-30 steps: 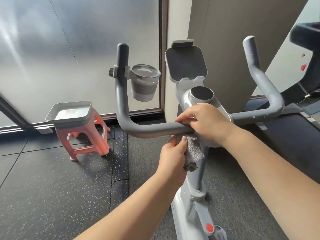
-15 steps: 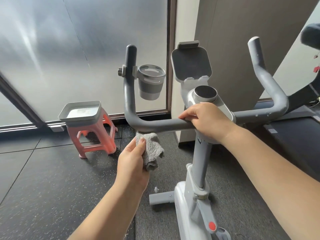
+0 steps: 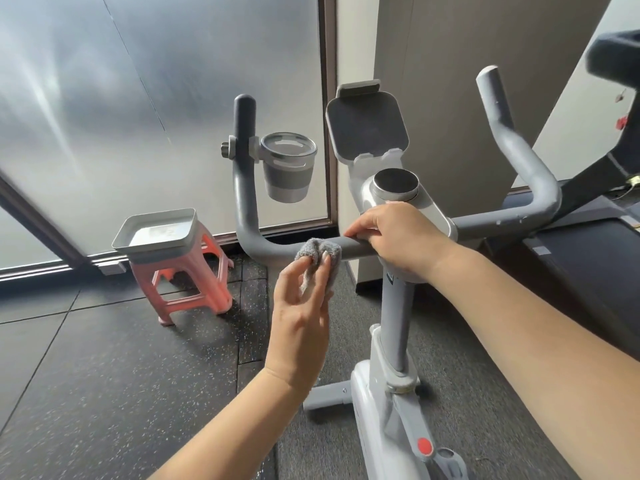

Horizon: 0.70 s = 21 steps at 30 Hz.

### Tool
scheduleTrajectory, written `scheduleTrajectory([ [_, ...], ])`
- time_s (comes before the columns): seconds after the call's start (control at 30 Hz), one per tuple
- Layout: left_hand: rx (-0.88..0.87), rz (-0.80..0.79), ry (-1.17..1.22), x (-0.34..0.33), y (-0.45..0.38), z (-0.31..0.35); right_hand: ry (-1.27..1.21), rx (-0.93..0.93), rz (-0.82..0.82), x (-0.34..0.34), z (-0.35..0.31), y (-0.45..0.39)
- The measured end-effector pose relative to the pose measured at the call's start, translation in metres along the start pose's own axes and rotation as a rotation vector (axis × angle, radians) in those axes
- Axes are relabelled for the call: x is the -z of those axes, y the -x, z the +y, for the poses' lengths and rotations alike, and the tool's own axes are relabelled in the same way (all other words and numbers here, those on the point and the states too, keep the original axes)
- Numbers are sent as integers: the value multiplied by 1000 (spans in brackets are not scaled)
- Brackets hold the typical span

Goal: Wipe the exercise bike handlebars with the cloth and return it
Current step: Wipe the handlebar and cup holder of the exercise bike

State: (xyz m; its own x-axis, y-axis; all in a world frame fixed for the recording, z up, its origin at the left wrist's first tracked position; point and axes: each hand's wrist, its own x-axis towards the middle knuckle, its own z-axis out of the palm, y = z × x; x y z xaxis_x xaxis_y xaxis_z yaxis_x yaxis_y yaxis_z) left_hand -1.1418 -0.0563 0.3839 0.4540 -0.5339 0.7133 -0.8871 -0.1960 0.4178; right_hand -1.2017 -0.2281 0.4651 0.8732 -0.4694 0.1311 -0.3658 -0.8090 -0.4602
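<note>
Cloth: a grey bunched rag is being pressed against the left stretch of the handlebars.
Left hand: the cloth is being pinched by the fingertips, other fingers loosely spread.
Right hand: the bar's middle is being gripped, just beside the cloth.
Tray: is being carried by a pink stool, well left.

A gym room: exercise bike, speckled rubber floor tiles, treadmill.
</note>
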Motion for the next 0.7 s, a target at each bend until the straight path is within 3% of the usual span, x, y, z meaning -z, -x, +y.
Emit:
scheduleTrajectory([
  [0.23,-94,-202,-14,-35,-10,19,-59,-29,-19,5,1,2],
  [0.53,-151,-94,-111,8,-7,-29,-50,2,-11,3,2,3],
  [0.7,-49,19,-147,29,-3,-46,-25,3,-4,3,1,5],
])
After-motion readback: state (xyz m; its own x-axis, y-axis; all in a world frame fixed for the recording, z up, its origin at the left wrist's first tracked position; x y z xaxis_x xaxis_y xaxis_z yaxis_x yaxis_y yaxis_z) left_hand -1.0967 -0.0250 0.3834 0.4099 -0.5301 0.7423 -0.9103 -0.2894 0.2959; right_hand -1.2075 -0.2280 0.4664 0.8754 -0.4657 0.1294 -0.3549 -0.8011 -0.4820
